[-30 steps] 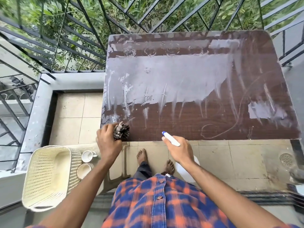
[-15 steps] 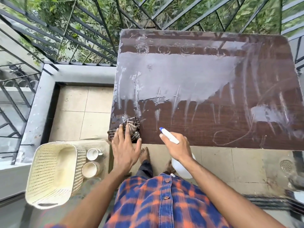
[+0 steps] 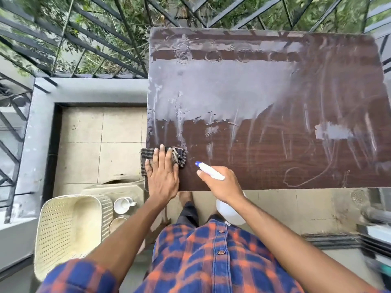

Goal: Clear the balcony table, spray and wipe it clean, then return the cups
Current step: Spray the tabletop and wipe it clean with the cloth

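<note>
The dark brown table [image 3: 275,157] is wet, with a pale film of spray across its far half and streaks running down. My left hand [image 3: 161,176] lies flat with straight fingers on a dark checked cloth [image 3: 179,155] at the table's near left corner. My right hand [image 3: 222,185] grips a white spray bottle [image 3: 210,171] with a blue nozzle tip pointing up-left, just over the near edge. Two white cups [image 3: 122,205] stand below on a low beige stool, left of my legs.
A cream perforated basket [image 3: 67,233] sits at lower left beside the cups. Black metal railing [image 3: 95,39] and a grey ledge bound the balcony on the left and far sides. A floor drain [image 3: 358,196] lies at right on the tiled floor.
My left hand went from clutching the bunched cloth to laying it out and pressing flat on it at the table's corner. The right hand keeps the spray bottle near the front edge.
</note>
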`<state>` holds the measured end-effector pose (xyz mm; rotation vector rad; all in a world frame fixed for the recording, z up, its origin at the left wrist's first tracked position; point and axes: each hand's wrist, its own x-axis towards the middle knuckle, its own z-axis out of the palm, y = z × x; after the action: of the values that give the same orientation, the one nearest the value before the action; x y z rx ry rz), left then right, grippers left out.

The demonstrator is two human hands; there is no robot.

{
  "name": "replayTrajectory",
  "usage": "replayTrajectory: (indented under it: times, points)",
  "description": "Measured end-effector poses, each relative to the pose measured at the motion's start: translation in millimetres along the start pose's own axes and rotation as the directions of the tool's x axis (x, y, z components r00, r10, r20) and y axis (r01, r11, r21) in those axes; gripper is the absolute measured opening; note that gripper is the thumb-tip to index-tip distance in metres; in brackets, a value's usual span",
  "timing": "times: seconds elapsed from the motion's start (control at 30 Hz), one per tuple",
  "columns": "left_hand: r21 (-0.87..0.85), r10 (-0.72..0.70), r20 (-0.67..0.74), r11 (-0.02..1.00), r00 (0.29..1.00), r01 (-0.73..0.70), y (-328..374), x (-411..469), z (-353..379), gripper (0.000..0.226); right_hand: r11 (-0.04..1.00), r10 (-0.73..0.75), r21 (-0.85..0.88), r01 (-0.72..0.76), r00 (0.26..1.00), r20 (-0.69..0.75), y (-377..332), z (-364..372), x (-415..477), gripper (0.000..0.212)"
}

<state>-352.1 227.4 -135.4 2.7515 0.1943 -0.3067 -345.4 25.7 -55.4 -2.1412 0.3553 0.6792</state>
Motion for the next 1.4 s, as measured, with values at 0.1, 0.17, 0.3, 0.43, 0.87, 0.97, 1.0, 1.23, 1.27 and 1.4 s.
replayTrajectory:
  times: [0.1, 0.17, 0.3, 0.43, 0.87, 0.97, 1.0, 1.23, 1.27, 1.4]
  points:
    - [0.045, 0.090, 0.023, 0.995, 0.996, -0.091, -6.8, 37.3, -11.0, 0.056, 0.999, 0.037, 0.015, -0.037, 0.999, -0.003, -6.6, 0.1, 8.2, 0.048]
    - [0.056, 0.120, 0.021, 0.991, 0.993, -0.121, -3.6, 67.1, -19.4, 0.055, 0.998, 0.058, 0.005, -0.058, 0.998, 0.001, -11.4, -0.6, 12.5, 0.047]
    - [0.040, 0.152, 0.068, 0.987, 0.986, -0.155, 5.6, 117.5, -35.1, 0.056, 0.995, 0.096, -0.029, -0.095, 0.995, 0.020, -24.7, -0.1, 17.4, 0.055]
    - [0.034, 0.151, 0.050, 0.988, 0.987, -0.153, 3.8, 98.7, -29.8, 0.054, 0.993, 0.115, -0.015, -0.115, 0.993, -0.009, -30.3, -0.7, 18.8, 0.051]
    - [0.126, 0.380, 0.165, 0.907, 0.910, -0.402, -32.8, -29.4, -6.3, 0.054, 0.972, 0.229, 0.066, -0.227, 0.973, -0.023, -11.0, -6.6, 5.5, 0.033]
    - [0.129, 0.430, 0.179, 0.881, 0.885, -0.455, -17.1, 16.3, -12.3, 0.054, 0.963, 0.251, 0.113, -0.245, 0.967, -0.046, -13.2, -14.0, 6.3, 0.030]
    - [0.120, 0.437, 0.182, 0.879, 0.881, -0.461, -8.2, 36.6, -14.9, 0.054, 0.962, 0.254, 0.117, -0.247, 0.966, -0.052, -13.2, -16.7, 6.0, 0.030]
    - [0.084, 0.402, 0.181, 0.903, 0.898, -0.421, 52.0, 140.7, -22.0, 0.055, 0.957, 0.270, 0.141, -0.253, 0.956, -0.116, -11.6, -31.6, -1.1, 0.052]
    - [0.093, 0.392, 0.154, 0.908, 0.907, -0.408, 55.0, 135.6, -18.2, 0.055, 0.953, 0.281, 0.155, -0.260, 0.950, -0.133, -9.4, -34.2, -2.4, 0.046]
    - [0.087, 0.486, 0.136, 0.862, 0.863, -0.499, 53.9, 63.8, 0.4, 0.054, 0.944, 0.308, 0.183, -0.276, 0.934, -0.181, 8.6, -44.3, -3.9, 0.031]
